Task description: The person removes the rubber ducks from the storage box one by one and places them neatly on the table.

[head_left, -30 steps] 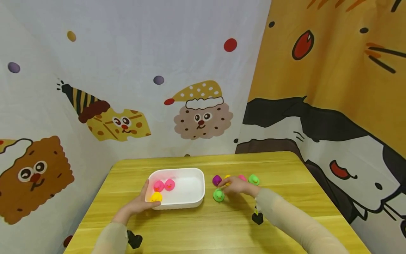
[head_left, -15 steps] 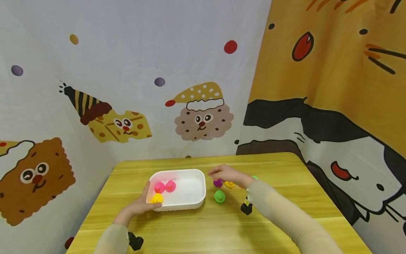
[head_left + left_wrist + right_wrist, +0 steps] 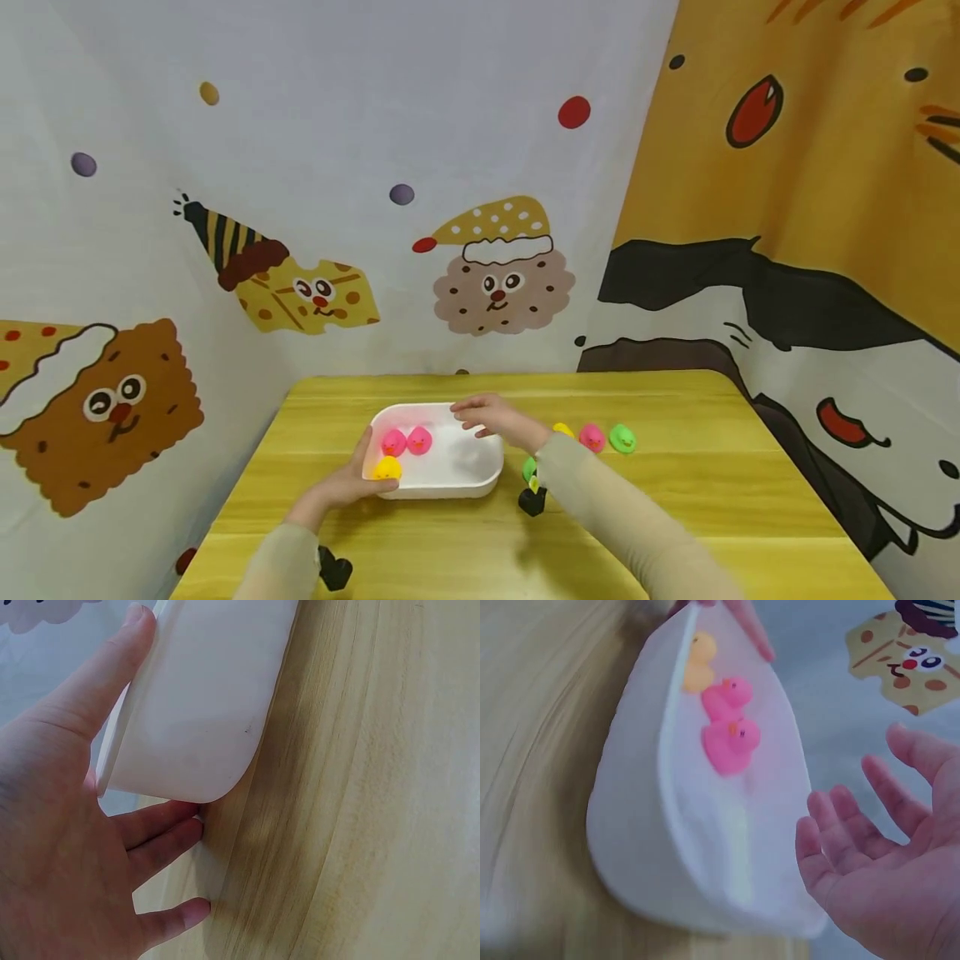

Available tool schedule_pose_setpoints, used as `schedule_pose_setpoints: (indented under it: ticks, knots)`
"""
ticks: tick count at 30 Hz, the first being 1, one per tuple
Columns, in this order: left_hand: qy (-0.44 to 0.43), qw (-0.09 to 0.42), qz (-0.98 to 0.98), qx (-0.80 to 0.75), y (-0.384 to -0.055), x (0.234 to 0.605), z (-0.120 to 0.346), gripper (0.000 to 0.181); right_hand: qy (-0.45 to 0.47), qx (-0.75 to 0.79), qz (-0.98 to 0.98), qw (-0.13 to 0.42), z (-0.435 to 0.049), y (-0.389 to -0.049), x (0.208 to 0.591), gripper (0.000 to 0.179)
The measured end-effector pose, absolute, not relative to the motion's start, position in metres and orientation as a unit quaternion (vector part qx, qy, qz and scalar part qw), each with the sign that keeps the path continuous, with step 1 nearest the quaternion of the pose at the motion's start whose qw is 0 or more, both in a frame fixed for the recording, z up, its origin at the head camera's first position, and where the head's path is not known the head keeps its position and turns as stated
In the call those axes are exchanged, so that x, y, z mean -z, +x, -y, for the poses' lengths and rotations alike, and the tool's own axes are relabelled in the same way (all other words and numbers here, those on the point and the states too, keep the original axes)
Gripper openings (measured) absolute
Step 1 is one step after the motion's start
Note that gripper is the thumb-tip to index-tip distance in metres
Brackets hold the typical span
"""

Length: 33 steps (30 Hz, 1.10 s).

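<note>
A white plastic tub [image 3: 442, 492] holds two pink rubber ducks [image 3: 419, 441] and a yellow rubber duck [image 3: 387, 469] at its left end. My left hand [image 3: 350, 482] grips that end, thumb over the near rim; in the left wrist view some fingertips [image 3: 196, 911] reach below the wall. Above the tub's right end hovers my right hand [image 3: 504, 422], fingers spread and loosely bent, holding nothing. Right of the tub lie a yellow duck [image 3: 562, 430], a pink duck [image 3: 592, 438] and a green duck [image 3: 623, 438]. The sleeve partly covers another green duck [image 3: 529, 469]; no purple duck shows.
The tub and ducks are on a wood-grain table [image 3: 420, 550]. Behind it hangs a white cloth [image 3: 322, 108] printed with cartoon food, and an orange cartoon panel [image 3: 840, 183] is at right. A small dark device [image 3: 335, 570] sits at the left wrist.
My right hand has moved left from the loose ducks to over the tub, and its arm now hides the purple duck's former spot. My left hand keeps its hold. The head view has shifted slightly.
</note>
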State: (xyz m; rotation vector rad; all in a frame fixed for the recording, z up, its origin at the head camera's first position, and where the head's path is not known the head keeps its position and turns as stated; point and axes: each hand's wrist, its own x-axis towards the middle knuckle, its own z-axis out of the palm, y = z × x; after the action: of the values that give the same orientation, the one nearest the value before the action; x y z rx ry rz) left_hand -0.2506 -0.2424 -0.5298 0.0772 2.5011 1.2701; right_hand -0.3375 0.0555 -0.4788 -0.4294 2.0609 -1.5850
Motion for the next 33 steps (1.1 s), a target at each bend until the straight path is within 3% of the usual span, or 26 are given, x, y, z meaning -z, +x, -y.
schedule_pose_setpoints:
  ticks: [8,14,23,33]
  knots:
    - [0.008,0.164,-0.874,-0.457,-0.248,0.528,0.24,0.119,-0.029,0.713,-0.65,0.26,-0.018,-0.341,0.496,0.046]
    - [0.017,0.156,-0.873,-0.461,-0.248,0.529,0.239,0.118,0.042,0.73,-0.637,0.243,0.004,-0.339,0.519,0.046]
    - [0.018,0.155,-0.873,-0.462,-0.248,0.531,0.237,0.118,0.064,0.738,-0.635,0.219,0.025,-0.331,0.547,0.046]
    - [0.029,0.157,-0.867,-0.472,-0.249,0.529,0.238,0.12,-0.006,0.73,-0.642,0.234,0.032,-0.325,0.558,0.048]
